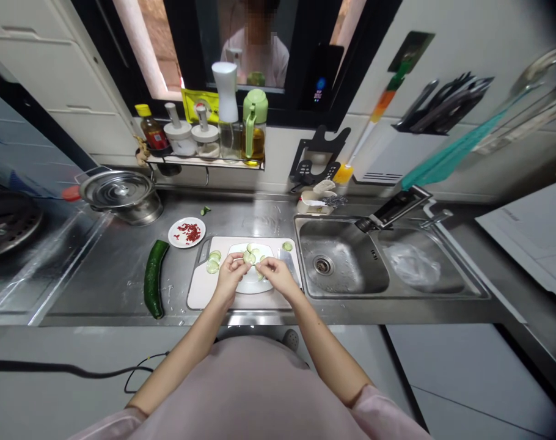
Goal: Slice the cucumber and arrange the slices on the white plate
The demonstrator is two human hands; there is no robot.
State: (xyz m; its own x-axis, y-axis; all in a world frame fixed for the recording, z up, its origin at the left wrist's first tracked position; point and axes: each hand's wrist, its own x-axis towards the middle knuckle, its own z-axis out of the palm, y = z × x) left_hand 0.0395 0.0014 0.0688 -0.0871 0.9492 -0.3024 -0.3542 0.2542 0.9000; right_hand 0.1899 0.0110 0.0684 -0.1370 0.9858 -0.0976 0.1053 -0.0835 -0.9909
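Note:
Over a white plate point(248, 286) on the cutting board point(203, 294), my left hand point(232, 274) pinches pale green cucumber slices point(249, 256). The fingers of my right hand point(277, 272) are closed at the right edge of these slices; a slice partly shows beneath them. Several cucumber slices point(213, 263) lie at the board's left side, and a green end piece point(287, 245) lies at its upper right. Beside my right hand is a flat grey blade point(287, 261), partly hidden by that hand. A whole dark green cucumber point(155, 278) rests on the counter at left.
Behind the board stands a small plate point(186, 244) of chopped red pieces. A lidded steel pot point(138, 205) is at the back left. To the right is the double sink point(346, 287) with a faucet point(397, 208). Bottles stand on a wall rack point(204, 160).

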